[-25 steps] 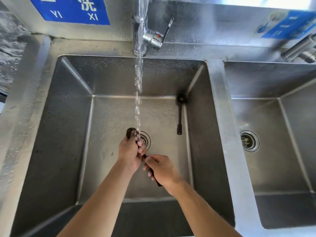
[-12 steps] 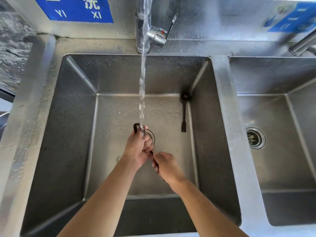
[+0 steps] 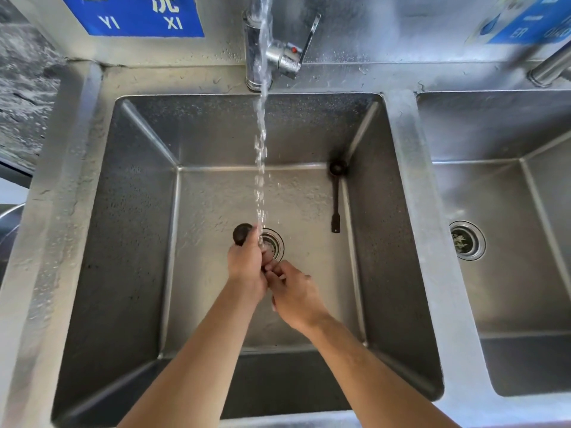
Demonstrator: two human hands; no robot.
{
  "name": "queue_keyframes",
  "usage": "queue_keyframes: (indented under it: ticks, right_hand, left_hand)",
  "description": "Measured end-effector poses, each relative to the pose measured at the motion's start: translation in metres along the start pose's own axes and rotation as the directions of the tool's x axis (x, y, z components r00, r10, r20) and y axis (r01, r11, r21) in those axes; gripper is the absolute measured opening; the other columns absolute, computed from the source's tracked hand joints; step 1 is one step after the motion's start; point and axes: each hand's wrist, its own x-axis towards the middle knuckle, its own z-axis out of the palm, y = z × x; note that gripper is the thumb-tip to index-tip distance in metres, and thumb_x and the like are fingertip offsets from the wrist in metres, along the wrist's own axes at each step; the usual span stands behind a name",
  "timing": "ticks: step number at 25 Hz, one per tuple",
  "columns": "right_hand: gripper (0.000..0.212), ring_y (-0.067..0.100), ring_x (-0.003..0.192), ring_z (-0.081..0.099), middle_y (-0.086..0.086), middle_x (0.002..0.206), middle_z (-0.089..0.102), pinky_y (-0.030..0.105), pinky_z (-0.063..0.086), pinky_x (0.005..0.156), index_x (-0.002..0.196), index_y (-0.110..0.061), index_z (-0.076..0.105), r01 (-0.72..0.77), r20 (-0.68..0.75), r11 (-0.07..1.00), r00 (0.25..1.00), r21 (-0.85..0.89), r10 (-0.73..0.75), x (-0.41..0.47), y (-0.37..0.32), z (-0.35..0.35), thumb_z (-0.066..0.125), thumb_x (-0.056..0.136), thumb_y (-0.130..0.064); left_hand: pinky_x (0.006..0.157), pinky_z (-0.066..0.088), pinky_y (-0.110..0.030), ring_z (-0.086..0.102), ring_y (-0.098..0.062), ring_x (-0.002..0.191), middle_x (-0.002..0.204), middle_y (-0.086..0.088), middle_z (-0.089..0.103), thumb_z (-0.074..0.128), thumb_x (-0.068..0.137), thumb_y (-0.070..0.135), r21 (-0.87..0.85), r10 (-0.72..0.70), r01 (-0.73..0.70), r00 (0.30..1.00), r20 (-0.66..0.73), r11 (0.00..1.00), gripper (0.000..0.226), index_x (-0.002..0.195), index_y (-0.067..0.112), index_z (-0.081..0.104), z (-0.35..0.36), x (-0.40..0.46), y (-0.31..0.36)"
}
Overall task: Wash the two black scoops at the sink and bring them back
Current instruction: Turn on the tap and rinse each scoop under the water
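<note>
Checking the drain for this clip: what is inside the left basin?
In the left basin: one black scoop lying along the right wall, the drain, running water. Both hands hide most of the held scoop.

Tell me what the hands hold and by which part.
Both the left hand and right hand grip one scoop by its handle; its bowl sticks out above the left hand.

Brushed steel sink (image 3: 92,242), matt black scoop (image 3: 335,193), chrome tap (image 3: 285,54)

Steel splashback (image 3: 386,29), wet with droplets, bearing two blue signs: one (image 3: 136,13) upper left, one (image 3: 531,23) upper right. Rough grey wall (image 3: 21,97) at left. Bright daylight glare on metal.
</note>
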Motion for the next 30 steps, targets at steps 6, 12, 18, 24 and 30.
queue_keyframes:
  ticks: [6,12,18,24,30]
  right_hand:
    - [0.018,0.012,0.048,0.05,0.003,0.067,0.059,0.028,0.035,0.044,0.094,-0.005,0.063,-0.192,0.163,0.843,0.979,0.503,0.126,0.002,0.006,-0.004,0.056,0.102,-0.019]
    - [0.007,0.016,0.049,0.062,0.005,0.079,0.071,0.026,0.04,0.039,0.1,-0.012,0.059,-0.083,0.031,0.962,0.996,0.26,0.078,0.02,-0.012,-0.012,0.056,0.101,-0.019]
    - [0.016,0.018,0.062,0.063,0.014,0.084,0.071,0.024,0.046,0.046,0.098,0.0,0.071,-0.104,0.129,0.826,0.991,0.555,0.038,0.046,-0.04,-0.014,0.058,0.1,-0.007]
    - [0.016,0.016,0.062,0.075,0.011,0.081,0.076,0.026,0.061,0.055,0.096,-0.005,0.071,-0.138,0.179,0.698,0.984,0.702,0.014,0.047,-0.033,-0.014,0.058,0.103,-0.012]
    - [0.035,0.013,0.043,0.055,0.007,0.061,0.064,0.025,0.044,0.039,0.077,-0.007,0.068,-0.085,0.108,0.836,0.994,0.542,0.03,0.053,-0.043,-0.009,0.057,0.104,-0.027]
  left_hand:
    - [0.039,0.03,-0.025,0.029,-0.015,0.036,0.052,0.001,0.033,0.048,0.09,0.065,0.008,-0.115,0.115,0.98,0.162,0.993,0.054,0.068,0.015,0.049,-0.005,0.006,0.021]
    - [0.05,0.052,-0.036,0.056,-0.024,0.053,0.069,-0.01,0.057,0.038,0.105,0.015,-0.009,0.014,-0.014,0.998,0.061,1.0,0.021,0.112,0.005,0.055,-0.008,0.012,0.019]
    - [0.055,0.048,-0.041,0.065,-0.031,0.063,0.097,-0.019,0.075,0.052,0.103,0.01,0.072,0.104,-0.115,0.985,0.137,0.991,0.018,0.114,0.005,0.066,-0.02,0.009,0.026]
    - [0.07,0.063,-0.042,0.077,-0.03,0.086,0.107,-0.013,0.078,0.062,0.1,0.019,-0.004,0.181,-0.181,0.98,0.085,0.983,0.022,0.109,0.001,0.072,-0.016,0.013,0.035]
    - [0.042,0.049,-0.035,0.051,-0.025,0.041,0.073,-0.02,0.072,0.059,0.1,0.015,0.132,0.186,-0.217,0.959,0.213,0.967,0.021,0.103,-0.002,0.071,-0.024,0.002,0.026]
